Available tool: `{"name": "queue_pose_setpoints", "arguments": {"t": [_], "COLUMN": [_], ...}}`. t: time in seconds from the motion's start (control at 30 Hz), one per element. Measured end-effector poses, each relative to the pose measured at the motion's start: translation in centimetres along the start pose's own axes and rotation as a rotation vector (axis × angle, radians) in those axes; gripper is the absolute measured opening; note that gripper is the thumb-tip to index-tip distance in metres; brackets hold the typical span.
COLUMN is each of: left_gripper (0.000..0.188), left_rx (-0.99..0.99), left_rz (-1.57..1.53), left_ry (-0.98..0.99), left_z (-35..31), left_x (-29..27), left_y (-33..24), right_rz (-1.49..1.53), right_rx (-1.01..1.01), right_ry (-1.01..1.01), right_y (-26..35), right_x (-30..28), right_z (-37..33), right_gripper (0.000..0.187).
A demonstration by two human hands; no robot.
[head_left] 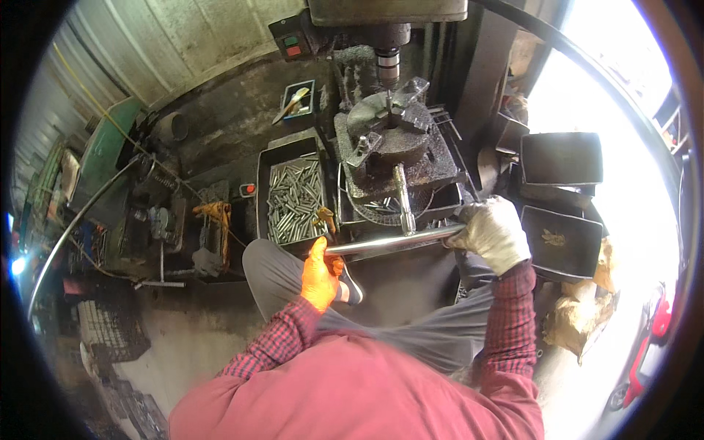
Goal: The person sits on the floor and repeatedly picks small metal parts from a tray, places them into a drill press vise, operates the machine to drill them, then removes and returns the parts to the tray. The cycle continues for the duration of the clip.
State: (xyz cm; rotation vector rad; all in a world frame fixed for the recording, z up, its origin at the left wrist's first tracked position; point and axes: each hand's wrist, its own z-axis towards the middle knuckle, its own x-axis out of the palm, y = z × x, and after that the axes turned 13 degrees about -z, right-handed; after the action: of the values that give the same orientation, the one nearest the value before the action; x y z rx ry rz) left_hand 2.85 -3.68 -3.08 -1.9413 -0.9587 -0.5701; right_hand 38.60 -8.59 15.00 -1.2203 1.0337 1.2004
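Orange-gloved, your left hand [320,279] is closed round the left end of the bar [389,243]; your white-gloved right hand [496,236] is clasped on its right end

Ribbed pale wall panels [198,37] at upper left. Grey floor [183,323] at lower left. Bright opening [623,198] at right; strong white light [631,257] enters there.
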Motion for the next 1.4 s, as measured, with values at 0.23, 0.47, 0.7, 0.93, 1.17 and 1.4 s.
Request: {"name": "queue_pose_setpoints", "arguments": {"t": [0.23,0.47,0.7,0.93,1.17,1.4], "left_gripper": [0.047,0.067,0.068,0.065,0.056,0.055], "left_rx": [-0.013,0.029,0.130,0.058,-0.071,-0.109], "left_rz": [0.107,0.013,0.067,0.215,0.321,0.289], "left_ry": [0.114,0.175,0.109,0.079,0.096,0.095], "left_z": [0.9,3.5,7.0,7.9,8.6,8.6], "left_x": [-1.8,-2.4,-5.2,-6.9,-7.9,-8.3], "left_y": [-0.5,-3.3,-4.2,0.1,3.8,3.1], "right_rz": [0.169,-2.109,-2.293,-2.144,-2.026,-1.783], "right_rx": [0.348,1.158,1.251,0.959,0.992,1.451], "right_ry": [-0.413,-0.361,-0.391,-0.675,-0.661,-0.369], "right_y": [-5.0,-5.6,-4.0,-2.4,-2.5,-5.7], "right_x": [-12.3,-18.7,-17.5,-17.2,-15.2,-10.9], "right_z": [-6.5,-18.6,-20.7,-21.3,-22.6,-26.3], "right_gripper": [0.038,0.035,0.040,0.048,0.048,0.046]}}
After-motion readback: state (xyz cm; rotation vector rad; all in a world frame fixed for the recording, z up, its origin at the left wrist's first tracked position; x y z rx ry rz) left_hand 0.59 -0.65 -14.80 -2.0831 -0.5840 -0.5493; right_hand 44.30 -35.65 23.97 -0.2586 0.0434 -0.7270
